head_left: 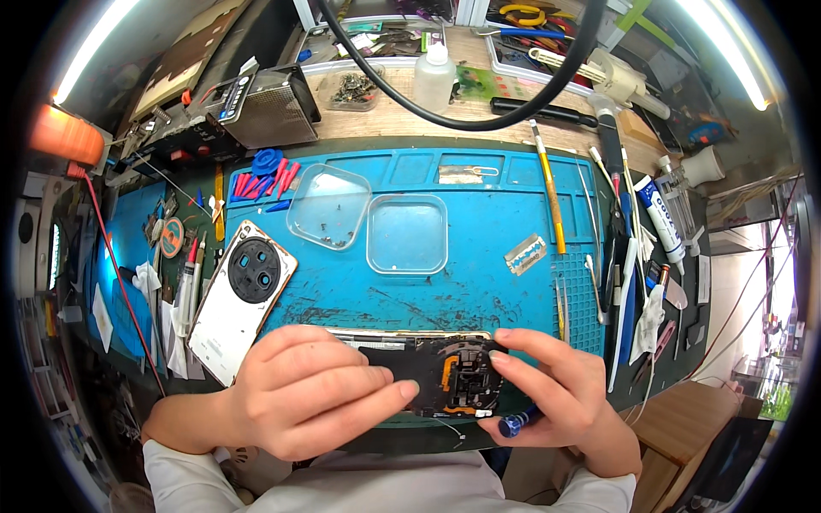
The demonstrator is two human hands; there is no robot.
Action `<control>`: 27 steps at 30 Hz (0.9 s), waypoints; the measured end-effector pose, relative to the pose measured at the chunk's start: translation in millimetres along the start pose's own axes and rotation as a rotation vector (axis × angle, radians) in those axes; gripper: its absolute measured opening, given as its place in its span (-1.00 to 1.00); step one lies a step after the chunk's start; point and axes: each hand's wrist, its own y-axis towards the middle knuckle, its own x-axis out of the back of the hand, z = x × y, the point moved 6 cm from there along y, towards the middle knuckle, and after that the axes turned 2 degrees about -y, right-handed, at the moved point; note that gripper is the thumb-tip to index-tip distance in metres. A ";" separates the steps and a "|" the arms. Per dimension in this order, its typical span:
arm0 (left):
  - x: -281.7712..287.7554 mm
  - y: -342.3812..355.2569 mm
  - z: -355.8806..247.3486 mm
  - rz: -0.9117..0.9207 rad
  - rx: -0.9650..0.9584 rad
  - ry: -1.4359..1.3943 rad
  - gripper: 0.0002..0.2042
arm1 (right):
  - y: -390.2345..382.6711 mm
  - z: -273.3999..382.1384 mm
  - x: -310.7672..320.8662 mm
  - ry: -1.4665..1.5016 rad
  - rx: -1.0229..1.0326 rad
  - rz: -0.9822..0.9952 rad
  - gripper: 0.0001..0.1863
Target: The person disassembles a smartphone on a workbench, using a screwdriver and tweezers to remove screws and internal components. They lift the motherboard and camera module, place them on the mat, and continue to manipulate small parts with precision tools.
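Observation:
An opened smartphone [469, 385] lies near the mat's front edge, its dark inner side up, with camera parts and an orange flex cable showing at its right end. My right hand [560, 389] grips that end, fingers on the upper corner and thumb below. A blue screwdriver [517, 421] is tucked between this thumb and the palm. Across the phone's left part reaches my left hand [312, 389], its fingers closed and pressed together, tips over the black inner surface. Whatever they pinch is hidden. Left of it rests a white phone back cover [235, 312] with a round black camera ring.
On the blue mat [342, 295] are two clear plastic trays [407, 235] [329, 205], a razor blade [525, 254] and pink and blue picks [265, 181]. Tweezers, swabs and a glue tube [658, 218] line the right. A black cable [487, 126] arches overhead.

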 end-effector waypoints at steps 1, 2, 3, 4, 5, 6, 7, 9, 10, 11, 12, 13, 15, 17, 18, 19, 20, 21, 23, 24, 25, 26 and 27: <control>0.9 -0.2 1.9 -0.006 0.012 0.000 -0.70 | 0.5 -0.9 2.5 0.000 -0.009 -0.036 -0.37; 3.0 -0.8 3.0 -0.018 0.032 -0.003 -0.66 | 1.2 -1.4 5.3 0.000 -0.019 -0.071 -0.36; 5.9 1.2 3.7 -0.043 0.057 0.001 -0.66 | 0.4 -0.5 8.3 0.000 -0.035 -0.104 -0.35; 8.2 0.9 5.1 -0.074 0.065 -0.004 -0.67 | 0.0 -1.0 11.7 -0.013 -0.064 -0.117 -0.33; 10.4 0.1 6.1 -0.105 0.073 -0.008 -0.67 | -1.0 -0.9 14.6 -0.023 -0.097 -0.130 -0.31; 11.8 0.1 6.2 -0.113 0.079 0.006 -0.67 | -1.7 -1.3 17.2 -0.029 -0.127 -0.141 -0.29; 13.2 0.0 6.0 -0.122 0.084 0.019 -0.67 | -3.2 -2.0 17.6 -0.026 -0.148 -0.148 -0.28; 14.2 -0.6 5.6 -0.134 0.090 0.029 -0.66 | -7.2 -2.3 19.2 -0.019 -0.195 -0.160 -0.28; 13.5 -0.9 5.6 -0.138 0.091 0.027 -0.65 | -5.3 -1.8 18.0 -0.025 -0.167 -0.168 -0.28; 13.7 -1.1 5.5 -0.142 0.092 0.024 -0.65 | -3.7 -1.1 17.4 -0.025 -0.150 -0.160 -0.29; 14.0 -0.8 5.9 -0.135 0.094 0.027 -0.64 | -2.8 -0.8 16.6 -0.026 -0.137 -0.153 -0.30; 15.0 -0.5 6.3 -0.128 0.095 0.030 -0.64 | -1.6 -0.6 15.8 -0.028 -0.122 -0.146 -0.30; 15.8 -0.9 7.2 -0.121 0.107 0.035 -0.62 | 0.1 0.1 13.3 -0.030 -0.107 -0.128 -0.32; 16.0 -1.7 8.2 -0.121 0.127 0.039 -0.60 | 1.8 0.5 9.8 -0.020 -0.090 -0.109 -0.35; 15.6 -2.4 8.8 -0.135 0.123 0.044 -0.62 | 2.5 -0.3 5.8 -0.008 -0.057 -0.079 -0.35; 13.8 -3.7 10.1 -0.148 0.118 0.049 -0.62 | 2.2 -0.5 1.5 0.004 -0.024 -0.049 -0.35; 12.8 -4.7 10.7 -0.162 0.113 0.053 -0.62 | 0.4 -0.7 -1.2 0.004 -0.024 -0.060 -0.36; 12.0 -4.9 10.9 -0.159 0.117 0.051 -0.61 | 0.6 -0.5 -1.6 -0.004 -0.042 -0.030 -0.36; 11.1 -5.6 10.3 -0.154 0.125 0.046 -0.59 | 1.3 0.5 -1.4 -0.019 -0.079 0.028 -0.37; 10.8 -5.2 10.4 -0.152 0.122 0.058 -0.59 | 1.2 0.6 -0.1 -0.020 -0.070 0.012 -0.37; 10.8 -5.1 10.4 -0.149 0.120 0.071 -0.59 | 0.6 0.3 0.3 -0.021 -0.060 -0.004 -0.37; 10.8 -5.3 10.4 -0.147 0.117 0.083 -0.60 | 0.3 0.8 1.5 -0.021 -0.051 -0.021 -0.37; 10.7 -5.1 11.7 -0.159 0.123 0.093 -0.60 | 1.2 0.4 5.2 0.010 -0.060 -0.032 -0.37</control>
